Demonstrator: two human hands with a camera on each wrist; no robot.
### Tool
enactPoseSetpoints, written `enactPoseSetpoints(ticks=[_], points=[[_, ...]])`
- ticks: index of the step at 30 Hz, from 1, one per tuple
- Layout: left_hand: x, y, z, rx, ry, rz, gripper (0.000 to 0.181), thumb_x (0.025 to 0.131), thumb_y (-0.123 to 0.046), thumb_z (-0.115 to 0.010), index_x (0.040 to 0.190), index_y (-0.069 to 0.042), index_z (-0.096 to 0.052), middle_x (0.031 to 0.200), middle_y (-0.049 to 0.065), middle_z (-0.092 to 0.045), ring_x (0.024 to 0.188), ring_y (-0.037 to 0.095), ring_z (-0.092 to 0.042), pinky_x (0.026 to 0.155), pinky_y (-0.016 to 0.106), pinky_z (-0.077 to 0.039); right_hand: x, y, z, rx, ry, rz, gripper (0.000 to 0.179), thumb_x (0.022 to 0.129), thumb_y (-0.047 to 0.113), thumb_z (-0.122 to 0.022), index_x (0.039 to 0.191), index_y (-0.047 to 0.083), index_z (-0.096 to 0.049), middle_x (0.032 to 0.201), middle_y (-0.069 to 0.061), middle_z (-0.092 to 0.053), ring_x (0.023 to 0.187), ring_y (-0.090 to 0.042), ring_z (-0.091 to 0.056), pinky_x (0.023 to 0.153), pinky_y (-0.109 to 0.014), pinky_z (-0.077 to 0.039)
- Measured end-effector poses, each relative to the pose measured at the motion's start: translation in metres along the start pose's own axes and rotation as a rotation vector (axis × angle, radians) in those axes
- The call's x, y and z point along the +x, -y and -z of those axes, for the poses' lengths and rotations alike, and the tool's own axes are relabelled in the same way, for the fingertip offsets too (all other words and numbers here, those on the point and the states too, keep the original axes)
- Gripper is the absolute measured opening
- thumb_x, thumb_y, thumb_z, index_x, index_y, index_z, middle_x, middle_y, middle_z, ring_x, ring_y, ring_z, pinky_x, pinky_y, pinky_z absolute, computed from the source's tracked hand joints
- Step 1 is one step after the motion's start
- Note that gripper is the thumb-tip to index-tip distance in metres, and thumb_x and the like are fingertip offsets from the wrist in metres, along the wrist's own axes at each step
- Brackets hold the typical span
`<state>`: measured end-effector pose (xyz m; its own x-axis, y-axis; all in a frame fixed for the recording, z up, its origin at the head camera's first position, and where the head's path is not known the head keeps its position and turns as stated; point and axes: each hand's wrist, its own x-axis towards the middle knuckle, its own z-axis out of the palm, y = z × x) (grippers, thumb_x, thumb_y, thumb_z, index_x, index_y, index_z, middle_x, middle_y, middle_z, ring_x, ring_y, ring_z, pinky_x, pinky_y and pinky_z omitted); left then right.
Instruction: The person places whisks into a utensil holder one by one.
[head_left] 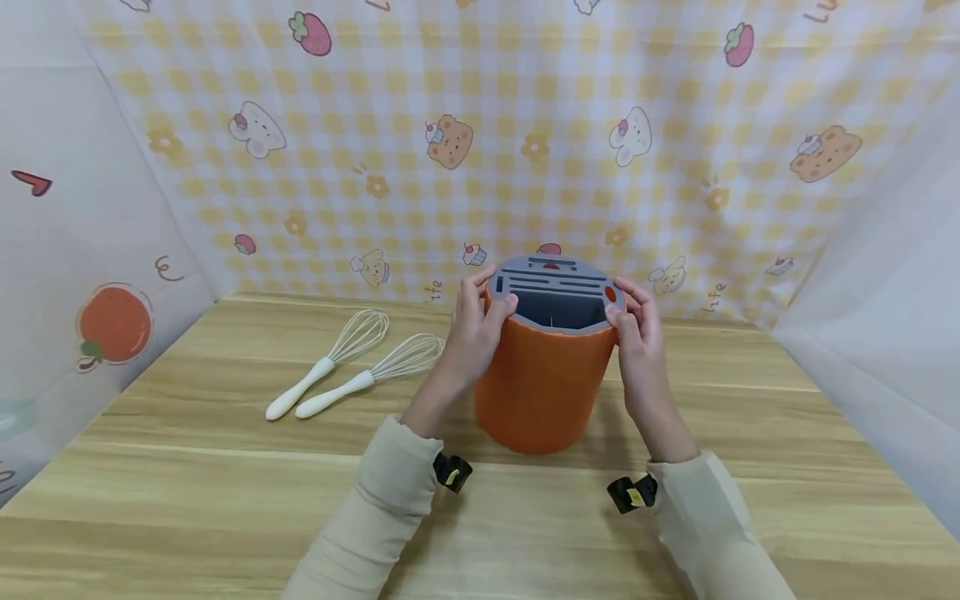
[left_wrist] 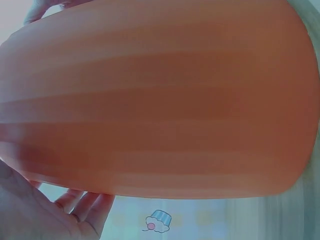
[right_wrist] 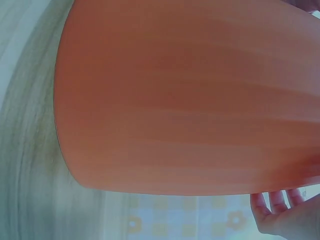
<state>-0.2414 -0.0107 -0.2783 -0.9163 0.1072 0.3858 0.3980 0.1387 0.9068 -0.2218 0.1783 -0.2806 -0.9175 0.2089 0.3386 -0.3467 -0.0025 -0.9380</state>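
An orange round knife holder (head_left: pixel 542 387) with a grey slotted top (head_left: pixel 555 273) is before me in the head view. Thin slots and one wide opening show in that top; the inside of the opening is dark. My left hand (head_left: pixel 477 329) grips the upper rim on the left, its thumb over the edge. On the opposite side my right hand (head_left: pixel 641 337) holds the rim in the same way. Both wrist views are mostly filled by the holder's orange wall (left_wrist: pixel 165 105). Whether its base touches the table cannot be told.
Two whisks with white handles, a left one (head_left: pixel 300 388) and a right one (head_left: pixel 334 395), lie on the wooden table (head_left: pixel 187 483) left of the holder. A yellow checked cloth (head_left: pixel 495 92) hangs behind, and pale cloth walls stand at both sides.
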Motion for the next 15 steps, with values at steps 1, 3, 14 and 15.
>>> enactPoseSetpoints(ticks=[1, 3, 14, 15], points=[[-0.001, -0.001, 0.000, 0.004, 0.002, 0.003, 0.052, 0.094, -0.027, -0.045, 0.139, -0.011, -0.027, 0.138, 0.008, -0.034, 0.117, 0.021, -0.045, 0.099, 0.037, -0.045, -0.001, 0.000, 0.001, 0.002, -0.001, 0.003, 0.037, 0.093, 0.016, -0.042, 0.131, 0.016, -0.044, 0.110, 0.002, -0.048, 0.104, -0.012, -0.046, 0.087, -0.019, -0.039], [-0.002, -0.002, -0.001, 0.006, 0.010, 0.004, 0.052, 0.094, -0.027, -0.045, 0.140, -0.010, -0.026, 0.138, 0.008, -0.034, 0.118, 0.022, -0.044, 0.099, 0.038, -0.045, -0.002, 0.001, 0.001, 0.009, -0.004, 0.008, 0.037, 0.093, 0.016, -0.042, 0.130, 0.016, -0.044, 0.110, 0.002, -0.048, 0.101, -0.013, -0.046, 0.085, -0.019, -0.040], [-0.011, -0.008, -0.003, 0.011, 0.026, 0.005, 0.050, 0.094, -0.026, -0.045, 0.139, -0.011, -0.027, 0.140, 0.008, -0.032, 0.118, 0.022, -0.042, 0.098, 0.039, -0.046, -0.013, 0.003, 0.004, 0.035, -0.024, 0.029, 0.037, 0.093, 0.014, -0.042, 0.130, 0.016, -0.046, 0.110, 0.001, -0.050, 0.099, -0.014, -0.048, 0.078, -0.020, -0.041], [-0.012, -0.009, -0.003, 0.007, 0.029, 0.004, 0.050, 0.094, -0.026, -0.045, 0.139, -0.011, -0.027, 0.140, 0.009, -0.032, 0.118, 0.023, -0.043, 0.097, 0.038, -0.046, -0.014, 0.003, 0.004, 0.043, -0.031, 0.032, 0.037, 0.093, 0.014, -0.042, 0.129, 0.016, -0.047, 0.110, 0.001, -0.050, 0.100, -0.014, -0.048, 0.079, -0.020, -0.041]])
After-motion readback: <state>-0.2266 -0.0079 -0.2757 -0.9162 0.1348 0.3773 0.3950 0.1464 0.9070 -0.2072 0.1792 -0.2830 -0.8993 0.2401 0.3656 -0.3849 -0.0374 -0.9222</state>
